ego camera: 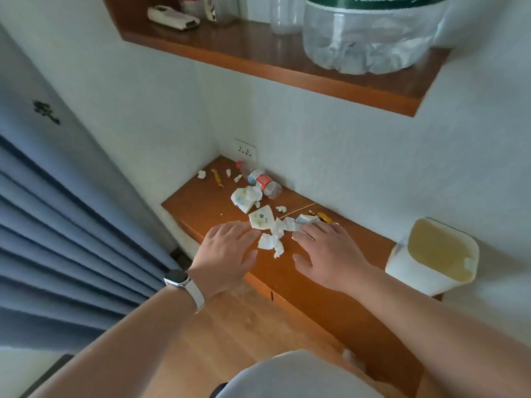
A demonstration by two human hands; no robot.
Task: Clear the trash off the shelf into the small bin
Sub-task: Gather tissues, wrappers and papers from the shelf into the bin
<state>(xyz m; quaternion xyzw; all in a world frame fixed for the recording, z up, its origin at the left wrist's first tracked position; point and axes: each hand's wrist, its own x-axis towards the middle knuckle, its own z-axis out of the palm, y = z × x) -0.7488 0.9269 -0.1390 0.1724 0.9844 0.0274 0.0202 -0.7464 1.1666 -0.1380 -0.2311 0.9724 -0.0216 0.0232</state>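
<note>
Both hands are out, palms down, low over the lower wooden shelf [201, 205] in the centre of the frame. Left hand [227, 251], white watch [176, 278] on the wrist: fingers straight and spread apart, holding nothing, tips just beside a flowered tissue packet [260, 219]. Right hand [324, 251]: fingers also apart, nothing gripped, tips over a crumpled wrapper [304, 219]; can't tell if they touch it.

A crumpled white tissue [270, 244] lies on the shelf between the two hands. Further back sit a second tissue packet [244, 198], torn open, and a small plastic bottle [261, 180] with a red label, on its side near the wall. Small tissue scraps and a yellow wrapper [217, 178] are in the back corner, below the wall socket [245, 150]. A thin wooden stick [298, 209] lies by the wall.

The small bin [434, 257], white with a yellowish liner, stands on the same shelf at the right of the frame, well apart from the trash.

Upper shelf [287, 73] at the top carries a big clear water jug [370, 33]. Blue curtain [57, 225] at left.
</note>
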